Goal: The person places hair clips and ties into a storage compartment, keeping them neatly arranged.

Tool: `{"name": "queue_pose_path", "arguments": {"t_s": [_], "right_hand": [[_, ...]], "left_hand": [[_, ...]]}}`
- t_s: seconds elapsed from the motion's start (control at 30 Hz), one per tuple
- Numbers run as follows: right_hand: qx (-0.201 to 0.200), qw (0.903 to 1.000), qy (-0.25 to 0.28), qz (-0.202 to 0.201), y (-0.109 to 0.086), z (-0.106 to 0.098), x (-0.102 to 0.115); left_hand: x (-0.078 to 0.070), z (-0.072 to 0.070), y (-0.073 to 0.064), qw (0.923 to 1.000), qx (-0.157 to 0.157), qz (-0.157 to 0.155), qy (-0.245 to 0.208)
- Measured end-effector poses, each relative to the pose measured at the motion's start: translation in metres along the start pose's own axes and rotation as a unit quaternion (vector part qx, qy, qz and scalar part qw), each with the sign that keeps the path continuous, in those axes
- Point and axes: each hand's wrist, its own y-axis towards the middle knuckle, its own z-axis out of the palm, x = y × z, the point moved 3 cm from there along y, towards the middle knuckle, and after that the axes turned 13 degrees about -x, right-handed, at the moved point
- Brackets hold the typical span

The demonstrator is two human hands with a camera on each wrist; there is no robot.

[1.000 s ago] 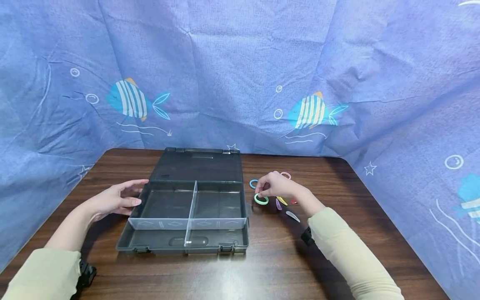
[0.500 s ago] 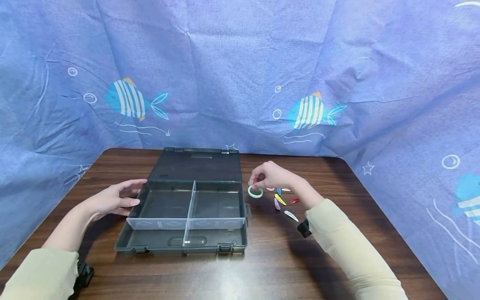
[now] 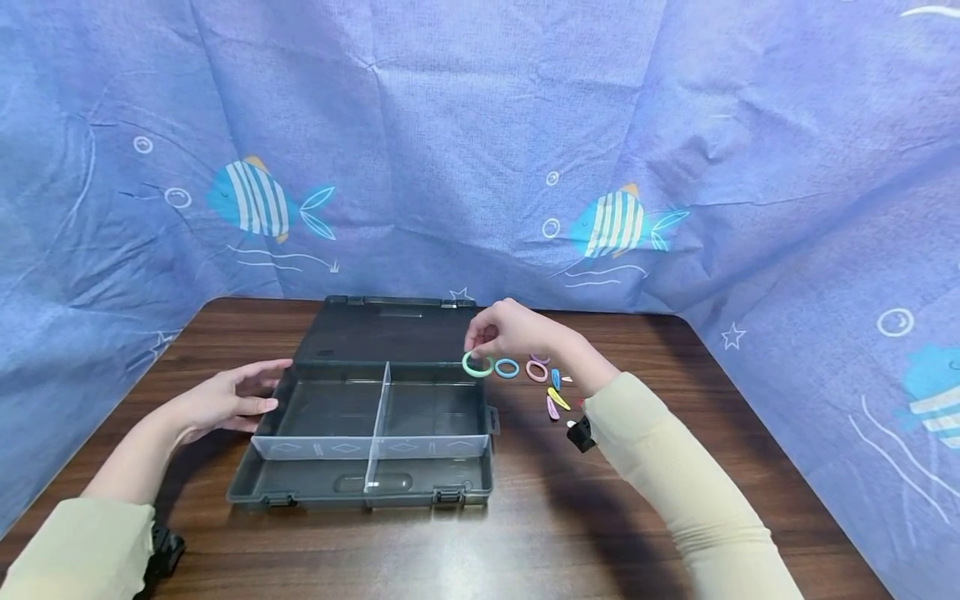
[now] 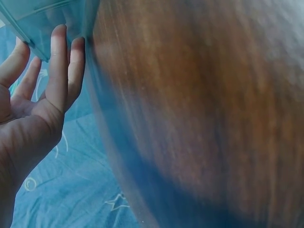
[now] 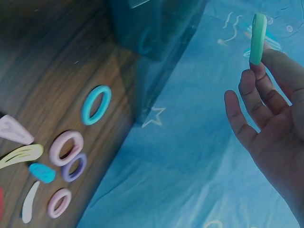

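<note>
Nearest on the brown wood-grain desk (image 3: 337, 554) is the front wall of a dark, see-through plastic box (image 3: 405, 502), its two shallow front compartments set off from two bigger rear ones by a clear, patterned plastic divider strip (image 3: 315, 448). At the box's left side the left hand (image 3: 213, 404) has its fingers spread and fairly straight, the tips touching the wall without wrapping it; that light contact seems enough to steady the box, and pushing harder could slide it. Farther back, the right hand (image 3: 510, 327) pinches a mint-green round ring (image 5: 258, 38) between thumb and forefinger, holding it raised by the box's right rear corner, near the hinge line; whether it touches the rim I cannot tell. To carry it well, I would keep the pinch at the ring's edge, lift clear of rim and hinge, and lower it before loosening the fingers, as it may roll or bounce. Right of the box lie a sky-blue round ring (image 5: 85, 114), a pink round ring (image 5: 54, 151) and a slim yellow hair clip (image 3: 558, 399); the wrist should pass above these. The dark plastic lid (image 3: 390, 329) lies back toward the blue fish-print cloth (image 3: 480, 150).
</note>
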Motion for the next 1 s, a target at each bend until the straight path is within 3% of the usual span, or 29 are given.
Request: {"name": "queue_pose_path", "arguments": {"t_s": [0.27,0.57,1.0], "right_hand": [[0.001,0.9985,-0.022,-0.049,0.025,0.001,0.023],[0.013,0.9981,-0.007,-0.060,0.049,0.004,0.049],[0.040,0.9948,-0.014,-0.093,0.081,0.035,0.081]], "left_hand": [[0.000,0.000,0.002,1.0000,-0.004,-0.004,0.006],[-0.007,-0.002,0.004,0.9996,-0.015,0.004,0.022],[-0.004,-0.007,0.010,0.9997,-0.005,0.018,-0.017]]}}
